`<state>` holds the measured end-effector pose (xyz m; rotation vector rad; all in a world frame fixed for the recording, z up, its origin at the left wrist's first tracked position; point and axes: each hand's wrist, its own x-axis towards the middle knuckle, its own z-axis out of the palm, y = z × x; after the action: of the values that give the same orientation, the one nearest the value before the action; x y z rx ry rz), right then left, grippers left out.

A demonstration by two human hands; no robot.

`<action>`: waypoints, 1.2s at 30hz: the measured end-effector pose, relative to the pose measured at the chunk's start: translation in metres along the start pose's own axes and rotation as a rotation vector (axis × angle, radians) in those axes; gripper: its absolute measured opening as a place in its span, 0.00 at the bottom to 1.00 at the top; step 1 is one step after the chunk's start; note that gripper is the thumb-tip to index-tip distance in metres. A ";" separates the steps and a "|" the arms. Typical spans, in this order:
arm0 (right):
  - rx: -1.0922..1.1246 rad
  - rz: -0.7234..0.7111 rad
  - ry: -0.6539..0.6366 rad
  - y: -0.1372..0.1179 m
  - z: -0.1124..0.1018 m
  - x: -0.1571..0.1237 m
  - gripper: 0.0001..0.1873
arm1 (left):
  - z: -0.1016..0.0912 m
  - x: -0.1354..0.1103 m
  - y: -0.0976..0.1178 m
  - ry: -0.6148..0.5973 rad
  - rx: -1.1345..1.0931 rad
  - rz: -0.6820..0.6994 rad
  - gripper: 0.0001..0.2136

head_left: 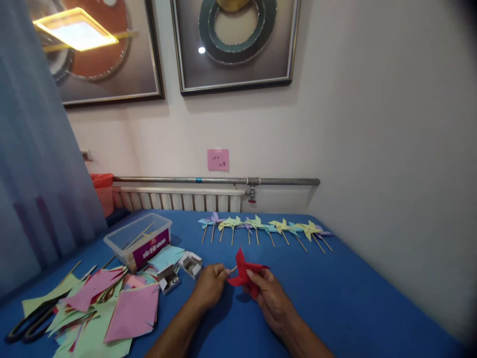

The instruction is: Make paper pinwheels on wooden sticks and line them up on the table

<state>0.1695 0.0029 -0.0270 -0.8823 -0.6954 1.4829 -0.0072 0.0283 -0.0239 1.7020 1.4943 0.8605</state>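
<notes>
My right hand (274, 298) pinches a red paper pinwheel (245, 271), its thumb lying on the front of the folded paper. To its left, my left hand (211, 286) is closed around a thin wooden stick (233, 270), and only a short tip sticks out toward the pinwheel's edge. Whether the stick touches the paper I cannot tell. Just beyond my left hand lie two small open white boxes, one holding small metal pieces (170, 283) and the other box (191, 264) with pale contents.
Finished pinwheels (255, 224) on sticks lie in a row along the back of the blue table (335, 293). A clear plastic tub (139, 241) with sticks stands at left. Cut paper sheets (132, 313) and black-handled scissors (33, 320) crowd the front left. A wall borders the right side.
</notes>
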 end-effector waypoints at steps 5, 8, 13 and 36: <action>0.026 0.002 0.028 -0.002 0.002 0.000 0.28 | 0.002 -0.005 0.006 -0.092 -0.163 -0.001 0.13; 0.015 -0.010 0.036 -0.002 0.003 0.000 0.27 | 0.002 -0.008 0.009 -0.065 -0.179 0.013 0.10; -0.008 -0.028 0.014 -0.003 0.003 -0.002 0.26 | 0.004 -0.010 0.012 -0.041 -0.150 0.032 0.07; 0.002 -0.053 0.000 0.001 0.003 -0.001 0.23 | 0.008 -0.017 0.019 -0.004 -0.132 0.059 0.10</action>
<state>0.1667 0.0024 -0.0258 -0.8556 -0.7123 1.4362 0.0073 0.0092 -0.0124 1.6562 1.3599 0.9645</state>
